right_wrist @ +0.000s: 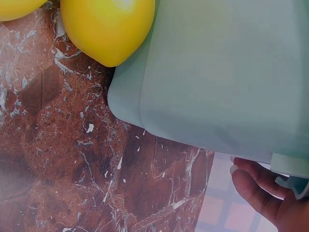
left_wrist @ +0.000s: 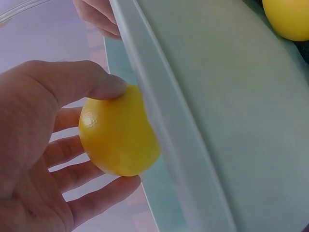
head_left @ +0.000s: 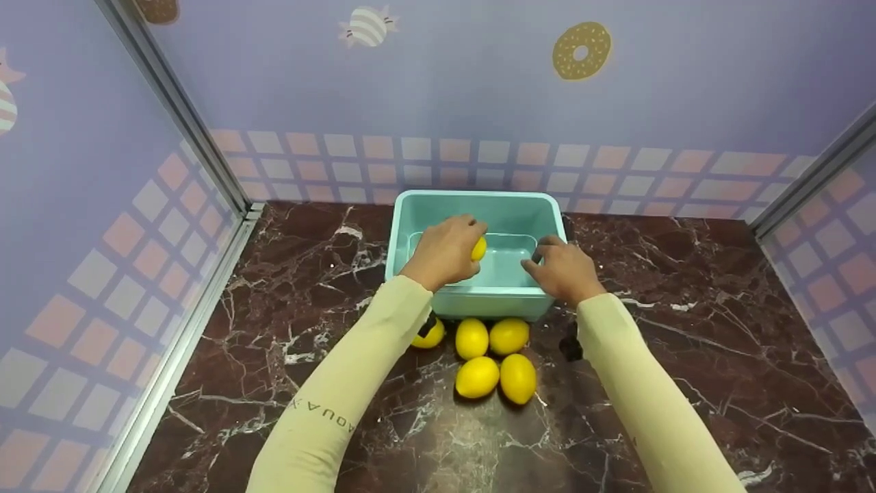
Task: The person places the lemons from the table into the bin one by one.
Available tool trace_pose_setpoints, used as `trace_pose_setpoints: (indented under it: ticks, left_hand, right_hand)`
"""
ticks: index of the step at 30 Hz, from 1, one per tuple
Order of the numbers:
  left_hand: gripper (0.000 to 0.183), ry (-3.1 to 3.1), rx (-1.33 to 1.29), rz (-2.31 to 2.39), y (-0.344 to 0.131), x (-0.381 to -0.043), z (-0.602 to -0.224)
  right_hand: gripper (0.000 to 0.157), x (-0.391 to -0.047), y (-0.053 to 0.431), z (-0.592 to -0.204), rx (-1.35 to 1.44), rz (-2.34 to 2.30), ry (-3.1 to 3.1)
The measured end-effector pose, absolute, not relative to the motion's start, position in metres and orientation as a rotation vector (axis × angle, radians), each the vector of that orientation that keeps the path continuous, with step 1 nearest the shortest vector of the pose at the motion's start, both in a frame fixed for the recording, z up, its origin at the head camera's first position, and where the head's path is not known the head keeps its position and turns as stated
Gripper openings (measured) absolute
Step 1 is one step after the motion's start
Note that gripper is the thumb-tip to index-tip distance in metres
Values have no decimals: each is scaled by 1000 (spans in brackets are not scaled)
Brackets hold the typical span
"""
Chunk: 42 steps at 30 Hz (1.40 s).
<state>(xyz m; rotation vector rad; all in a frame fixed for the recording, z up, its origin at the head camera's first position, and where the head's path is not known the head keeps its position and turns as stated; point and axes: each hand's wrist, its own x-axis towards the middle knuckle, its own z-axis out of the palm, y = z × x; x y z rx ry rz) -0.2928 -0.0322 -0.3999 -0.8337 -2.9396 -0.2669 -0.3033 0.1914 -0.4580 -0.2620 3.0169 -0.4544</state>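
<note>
Dark marbled tabletop (head_left: 739, 342), checked lilac wall (head_left: 465, 82) behind

Grips one lemon (head_left: 480, 248) with the left hand (head_left: 445, 252) at the mouth of a turquoise tub (head_left: 493, 292). Curves the right hand (head_left: 564, 269) loosely at the tub's right rim; cannot tell if touching. Note five more lemons (head_left: 472, 339) just in front.

2 pale-yellow sleeves (head_left: 359, 370) (left: dark lettering (head_left: 328, 413)).

The head camera looked forward and down from above, far enough back to frame the counter (head_left: 691, 383) and wall (head_left: 452, 89). The left wrist camera sat close, facing the left hand (left_wrist: 29, 123); the right one, equally near, caught the right hand (right_wrist: 285, 208) low at its edge. All three shared the bin (head_left: 493, 305) and lemons (head_left: 477, 377).
</note>
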Motion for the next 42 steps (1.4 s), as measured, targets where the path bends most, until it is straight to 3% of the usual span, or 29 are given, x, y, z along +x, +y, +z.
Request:
trace_pose_setpoints:
  ticks: [42]
  left_hand:
    - [44,-3023,-808,-209,-22,-300,-402]
  right_hand:
    - [45,-302,192,-458,-266,-451,3010]
